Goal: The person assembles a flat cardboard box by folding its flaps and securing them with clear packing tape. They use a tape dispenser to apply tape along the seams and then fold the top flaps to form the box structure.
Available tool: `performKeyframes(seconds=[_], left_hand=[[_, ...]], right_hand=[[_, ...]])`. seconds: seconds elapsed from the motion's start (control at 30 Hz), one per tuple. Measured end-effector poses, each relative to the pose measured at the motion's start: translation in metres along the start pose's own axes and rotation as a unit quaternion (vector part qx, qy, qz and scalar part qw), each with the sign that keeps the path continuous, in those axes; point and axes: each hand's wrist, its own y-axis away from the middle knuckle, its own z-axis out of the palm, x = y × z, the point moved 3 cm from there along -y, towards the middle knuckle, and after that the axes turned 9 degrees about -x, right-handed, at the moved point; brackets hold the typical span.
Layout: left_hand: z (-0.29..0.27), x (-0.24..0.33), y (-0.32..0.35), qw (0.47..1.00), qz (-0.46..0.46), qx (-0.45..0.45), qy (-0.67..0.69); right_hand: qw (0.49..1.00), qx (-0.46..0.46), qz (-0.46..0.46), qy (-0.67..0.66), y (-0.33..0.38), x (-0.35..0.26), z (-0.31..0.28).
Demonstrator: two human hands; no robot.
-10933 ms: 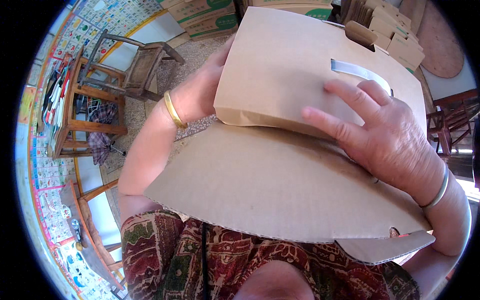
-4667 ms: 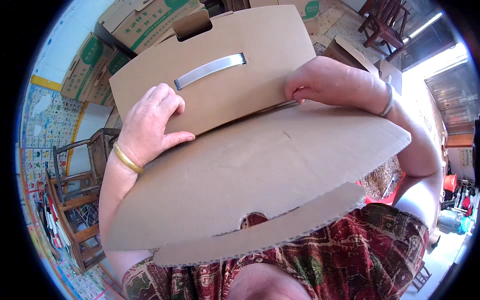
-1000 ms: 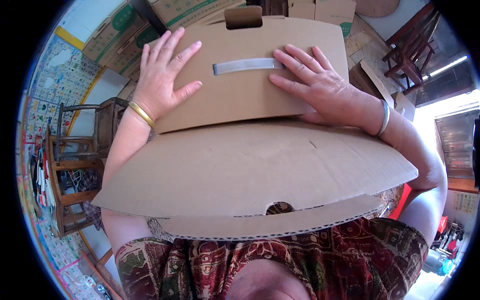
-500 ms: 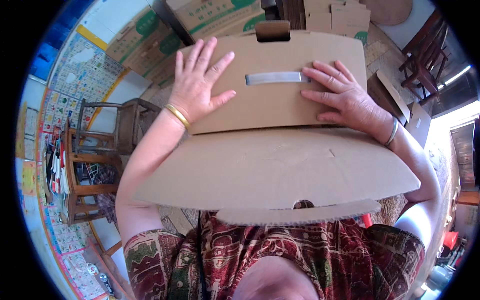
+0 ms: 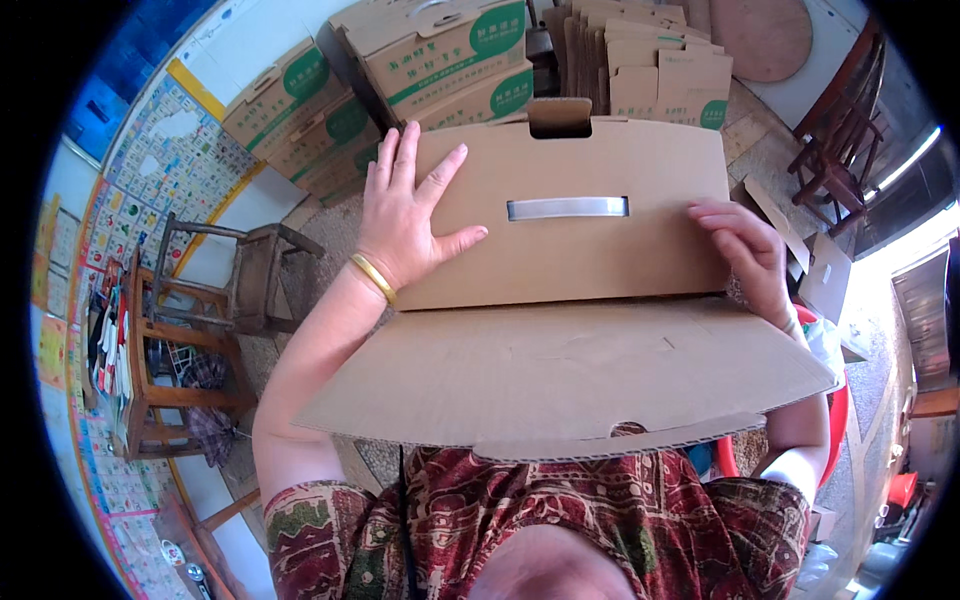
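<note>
A large brown cardboard box blank [image 5: 560, 380] lies across my lap, folded along a crease. Its upper panel [image 5: 570, 250] carries a grey plastic handle strip [image 5: 567, 208] and a small tab at the top edge. My left hand [image 5: 405, 215] lies flat on the left end of that upper panel, fingers spread, a gold bangle on the wrist. Curled over the panel's right edge, my right hand [image 5: 745, 255] grips it near the crease. The lower flap has a half-round notch at its near edge.
Closed cartons with green labels [image 5: 400, 70] are stacked ahead on the left. Flat cardboard blanks [image 5: 650, 60] stand behind the panel. Wooden stools and a rack [image 5: 200, 330] stand at left, dark wooden chairs [image 5: 835, 150] at right, a red stool [image 5: 830, 430] beside my right elbow.
My right hand has slid from the face of the upper panel to its right edge. The left hand stays flat on the left end. The view has tilted a little.
</note>
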Motion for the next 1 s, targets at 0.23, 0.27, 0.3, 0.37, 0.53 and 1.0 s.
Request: performKeyframes(seconds=[0.23, 0.27, 0.3, 0.37, 0.53, 1.0], left_hand=[[0.003, 0.004, -0.006, 0.998, 0.041, 0.038, 0.014], [0.003, 0.005, -0.005, 0.998, 0.039, 0.037, 0.014], [0.003, 0.007, -0.004, 0.999, 0.036, 0.035, 0.013], [0.004, 0.006, -0.007, 0.999, 0.039, 0.032, 0.016], [0.006, 0.002, -0.013, 0.999, 0.038, 0.021, 0.024], [0.025, -0.019, 0.004, 0.996, -0.032, 0.019, 0.078]], right_hand=[[0.983, -0.036, 0.007, 0.179, 0.059, -0.002, -0.005], [0.986, -0.033, 0.018, 0.163, 0.062, -0.003, -0.005], [0.988, -0.031, 0.029, 0.147, 0.065, -0.003, -0.006], [0.996, -0.006, 0.051, 0.077, 0.075, -0.003, -0.001], [0.998, 0.023, 0.023, -0.054, 0.077, 0.015, 0.001], [0.951, 0.268, 0.132, 0.081, 0.038, 0.036, 0.000]])
